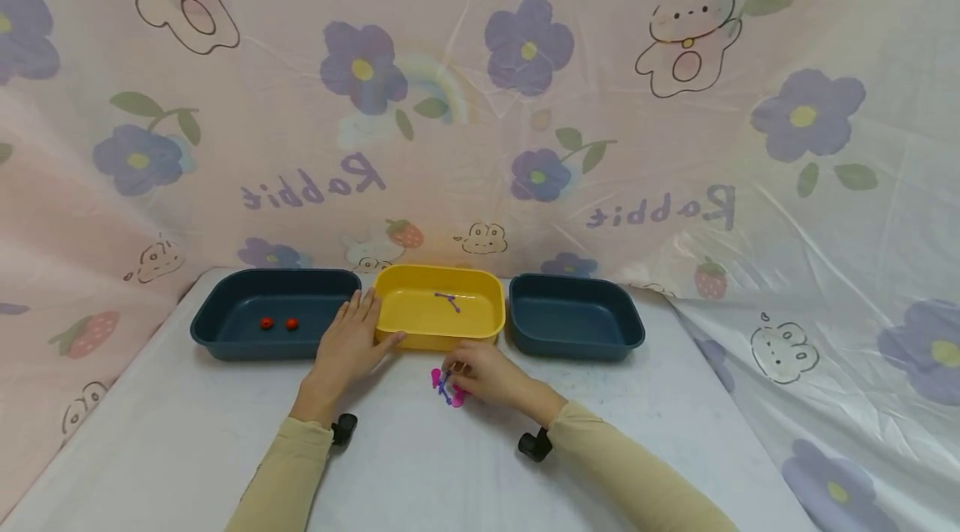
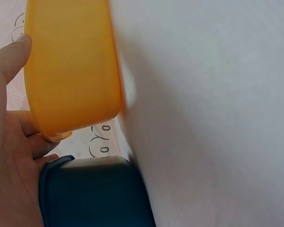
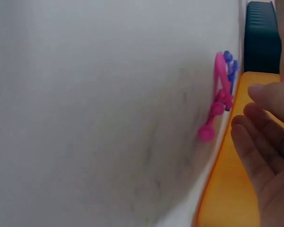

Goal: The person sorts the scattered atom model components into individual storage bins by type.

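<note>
My left hand [image 1: 351, 340] rests on the left end of the yellow tray [image 1: 442, 343], its fingers extended along the rim and the thumb across the front corner. In the left wrist view the thumb touches the tray's edge, and some fingertips lie beside the dark blue tray [image 2: 94, 194]. My right hand [image 1: 487, 373] hovers over small pink pieces [image 1: 459, 397] and a purple piece [image 1: 444, 390] on the white table. From the right wrist, its thumb and loosely bent fingers show apart from the pink pieces [image 3: 220, 80]. Another purple piece [image 1: 448, 299] lies inside the yellow tray.
A dark blue tray [image 1: 277, 350] on the left contains two small red pieces [image 1: 279, 323]. On the right stands another dark blue tray [image 1: 577, 346]. Behind the trays hangs a patterned curtain [image 1: 450, 98]. The white table [image 1: 420, 465] extends in front.
</note>
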`<state>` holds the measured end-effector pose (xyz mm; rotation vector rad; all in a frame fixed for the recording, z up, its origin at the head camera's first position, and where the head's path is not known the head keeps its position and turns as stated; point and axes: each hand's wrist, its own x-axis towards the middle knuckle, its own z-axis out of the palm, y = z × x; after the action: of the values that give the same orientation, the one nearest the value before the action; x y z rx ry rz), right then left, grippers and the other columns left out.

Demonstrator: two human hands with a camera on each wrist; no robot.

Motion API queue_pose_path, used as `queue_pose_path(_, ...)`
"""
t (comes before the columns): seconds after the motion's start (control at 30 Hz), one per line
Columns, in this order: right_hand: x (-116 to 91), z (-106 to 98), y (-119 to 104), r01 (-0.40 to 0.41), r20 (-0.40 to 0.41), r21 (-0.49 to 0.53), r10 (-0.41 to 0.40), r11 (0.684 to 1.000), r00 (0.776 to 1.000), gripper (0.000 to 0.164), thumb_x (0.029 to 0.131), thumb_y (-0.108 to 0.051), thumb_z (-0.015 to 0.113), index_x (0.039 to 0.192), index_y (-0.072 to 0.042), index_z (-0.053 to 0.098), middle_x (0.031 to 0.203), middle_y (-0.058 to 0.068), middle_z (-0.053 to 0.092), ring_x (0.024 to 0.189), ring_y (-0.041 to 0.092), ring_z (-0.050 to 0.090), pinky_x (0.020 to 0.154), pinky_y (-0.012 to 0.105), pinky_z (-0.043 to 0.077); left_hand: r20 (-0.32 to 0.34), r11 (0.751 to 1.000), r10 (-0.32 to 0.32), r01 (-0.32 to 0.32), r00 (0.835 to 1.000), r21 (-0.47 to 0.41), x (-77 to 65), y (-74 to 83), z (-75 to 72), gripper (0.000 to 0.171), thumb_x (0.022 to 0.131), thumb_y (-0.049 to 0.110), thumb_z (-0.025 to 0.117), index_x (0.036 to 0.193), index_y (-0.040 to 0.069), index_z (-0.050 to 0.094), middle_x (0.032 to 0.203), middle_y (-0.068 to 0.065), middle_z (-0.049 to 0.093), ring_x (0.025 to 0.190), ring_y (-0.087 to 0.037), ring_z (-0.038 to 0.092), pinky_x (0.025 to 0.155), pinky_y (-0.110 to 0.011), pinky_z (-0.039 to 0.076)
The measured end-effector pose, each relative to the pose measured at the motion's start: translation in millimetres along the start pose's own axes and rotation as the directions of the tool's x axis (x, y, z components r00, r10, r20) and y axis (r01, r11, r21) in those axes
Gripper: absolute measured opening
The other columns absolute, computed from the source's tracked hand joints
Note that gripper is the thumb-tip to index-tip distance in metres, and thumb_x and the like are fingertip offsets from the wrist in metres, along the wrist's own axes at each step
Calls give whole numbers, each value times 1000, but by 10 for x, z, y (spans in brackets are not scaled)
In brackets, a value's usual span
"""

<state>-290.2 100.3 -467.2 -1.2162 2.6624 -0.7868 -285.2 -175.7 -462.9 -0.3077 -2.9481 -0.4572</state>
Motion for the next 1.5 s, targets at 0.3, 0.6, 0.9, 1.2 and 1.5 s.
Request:
queue_pose_path(0.3,58,12,55,-21,69,-92,27,996,997,14,97,-13,76,111,-15,74,102,-7,69,92,7,60,86,15,54,7,1000,1,-1,1000,3,11,13,-2,90,103,58,57,159,-8,31,169,-24,20,158,-42,14,129,-56,15)
queue_pose_path(0.6,87,39,53,-35,79,-118,45,992,996,15,96,-11,76,111,-15,76,103,-7,69,93,7,60,92,17,54,4,1000,10,-10,1000,11,32,24,8,90,103,58,57,159,-8,31,169,-25,21,158,-42,14,128,-56,15)
queue_pose_path(0.9,87,53,75,-41,85,-112,50,993,995,10,97,-11,75,106,-15,78,101,-6,67,90,7,59,88,16,54,-4,1000,12,-12,1000,17,37,16,28,90,102,58,57,159,-7,31,169,-24,21,158,-42,14,129,-56,16)
queue_pose_path(1.2,42,40,52,-11,58,-91,16,996,998,10,98,-10,74,105,-14,78,99,-6,65,88,6,57,85,15,54,5,1000,-5,5,1000,12,34,7,30,90,103,57,57,159,-7,31,169,-24,20,158,-42,14,129,-56,15)
queue_pose_path(1.5,-31,-24,-36,5,-23,-32,-6,999,1000,10,97,-9,74,105,-13,78,97,-6,62,85,7,54,76,16,52,2,1000,-11,11,1000,2,15,-8,29,90,102,58,58,159,-7,31,169,-24,21,158,-43,14,128,-56,15)
